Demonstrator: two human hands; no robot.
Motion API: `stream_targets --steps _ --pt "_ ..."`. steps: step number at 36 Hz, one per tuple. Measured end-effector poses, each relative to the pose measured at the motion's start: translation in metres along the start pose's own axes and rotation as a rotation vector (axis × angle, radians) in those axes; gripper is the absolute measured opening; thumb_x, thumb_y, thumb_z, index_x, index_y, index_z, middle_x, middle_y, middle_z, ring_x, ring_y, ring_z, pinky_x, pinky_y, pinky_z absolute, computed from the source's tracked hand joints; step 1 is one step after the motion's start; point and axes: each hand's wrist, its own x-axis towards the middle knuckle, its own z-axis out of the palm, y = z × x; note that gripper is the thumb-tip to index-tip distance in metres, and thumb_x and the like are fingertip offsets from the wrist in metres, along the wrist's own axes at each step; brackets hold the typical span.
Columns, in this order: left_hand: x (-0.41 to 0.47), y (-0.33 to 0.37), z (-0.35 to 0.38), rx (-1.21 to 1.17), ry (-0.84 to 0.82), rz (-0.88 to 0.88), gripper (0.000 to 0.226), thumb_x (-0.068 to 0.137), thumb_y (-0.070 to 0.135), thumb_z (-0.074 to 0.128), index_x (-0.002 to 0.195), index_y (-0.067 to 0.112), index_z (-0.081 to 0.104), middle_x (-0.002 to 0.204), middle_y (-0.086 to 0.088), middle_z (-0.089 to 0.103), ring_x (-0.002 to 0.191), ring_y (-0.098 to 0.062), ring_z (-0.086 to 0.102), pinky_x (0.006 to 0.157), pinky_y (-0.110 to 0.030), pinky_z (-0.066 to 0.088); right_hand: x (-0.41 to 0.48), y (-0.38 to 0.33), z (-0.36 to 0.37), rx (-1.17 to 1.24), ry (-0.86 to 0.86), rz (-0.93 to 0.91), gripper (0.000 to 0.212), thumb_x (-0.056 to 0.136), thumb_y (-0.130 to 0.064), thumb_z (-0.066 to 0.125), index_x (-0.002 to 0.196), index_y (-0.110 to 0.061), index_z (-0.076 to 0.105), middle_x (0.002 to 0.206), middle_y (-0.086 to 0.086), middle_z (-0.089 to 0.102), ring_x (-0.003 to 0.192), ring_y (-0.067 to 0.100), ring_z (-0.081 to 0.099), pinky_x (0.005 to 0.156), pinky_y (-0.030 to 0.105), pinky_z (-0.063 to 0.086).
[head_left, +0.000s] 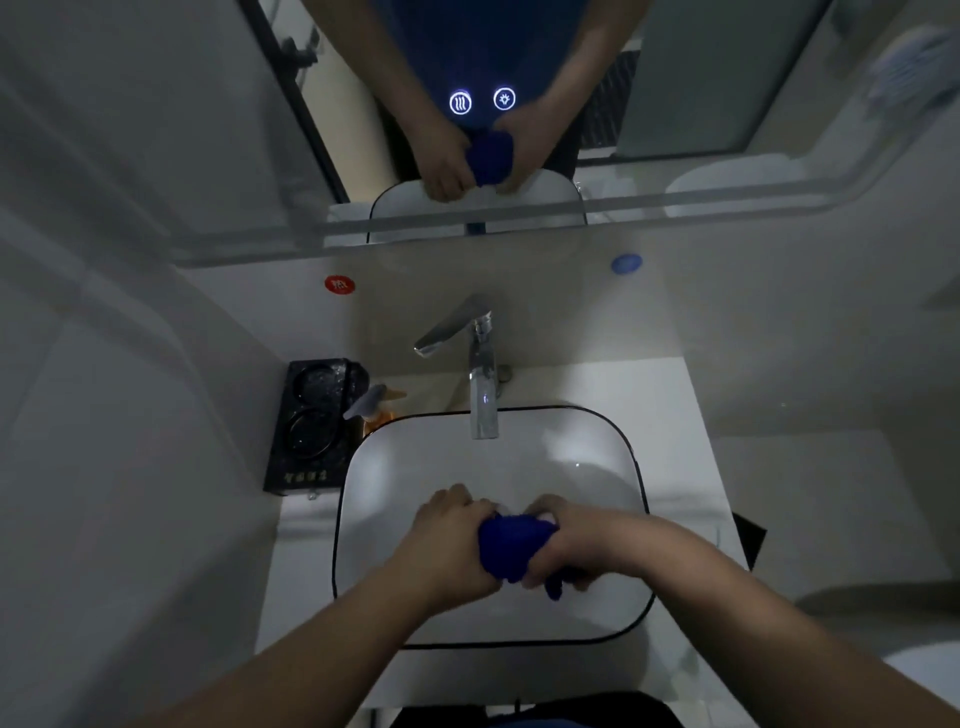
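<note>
Blue cloth (511, 545), bunched into a wad, lies roughly left to right over the white basin (597, 467). Left hand (449, 540) and right hand (574, 543) grip opposite ends, fingers curled tight, forearms converging from below.

Blue cloth (508, 545) mostly hidden inside left hand (451, 540) and right hand (577, 546), lettering on black tray (306, 475) illegibly small
</note>
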Motion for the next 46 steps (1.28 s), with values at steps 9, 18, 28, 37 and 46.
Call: stream_targets --steps 9,18,28,37,46 --pt "-0.025 -0.005 -0.063 -0.694 -0.009 -0.178 0.059 0.061 0.057 0.085 0.112 0.041 0.06 0.097 0.008 0.077 0.082 -0.003 0.075 0.07 -0.024 0.064 -0.023 -0.021 0.008 0.64 0.288 -0.141 0.025 0.103 -0.009 0.061 0.125 0.004 0.067 0.096 0.022 0.075 0.086 0.04 0.078 0.096 0.053 0.064" --pt "-0.062 0.014 -0.116 -0.959 -0.047 -0.011 0.049 0.078 0.032 0.082 0.123 0.041 0.063 0.106 0.009 0.079 0.091 -0.01 0.079 0.074 -0.019 0.063 -0.068 -0.067 0.051 0.544 0.443 -0.473 0.044 0.104 -0.049 0.065 0.113 -0.006 0.069 0.097 0.01 0.079 0.091 0.021 0.078 0.086 0.039 0.063" --pt "-0.073 0.033 -0.128 -1.146 0.042 -0.1 0.023 0.099 0.043 0.069 0.115 0.026 0.072 0.092 0.006 0.081 0.081 -0.004 0.077 0.073 -0.024 0.058 -0.102 -0.078 0.068 0.466 0.649 -0.577 0.032 0.113 -0.022 0.051 0.106 0.007 0.062 0.109 0.018 0.076 0.104 0.032 0.075 0.104 0.051 0.058" --pt "-0.083 0.042 -0.144 -0.728 0.305 -0.012 0.023 0.111 0.033 0.049 0.098 0.024 0.065 0.098 -0.008 0.069 0.086 -0.021 0.069 0.078 -0.039 0.06 -0.124 -0.06 0.063 0.554 0.778 -0.735 0.022 0.086 -0.035 0.057 0.072 -0.02 0.05 0.082 -0.001 0.068 0.081 0.017 0.068 0.097 0.046 0.061" --pt "-0.089 0.068 -0.189 -0.993 0.604 -0.019 0.029 0.105 0.047 0.055 0.099 0.024 0.073 0.086 0.001 0.077 0.079 -0.014 0.074 0.058 -0.02 0.056 -0.127 -0.045 0.028 0.416 0.719 -0.31 0.014 0.091 -0.034 0.062 0.097 -0.022 0.057 0.095 0.0 0.066 0.078 0.021 0.066 0.071 0.036 0.054"
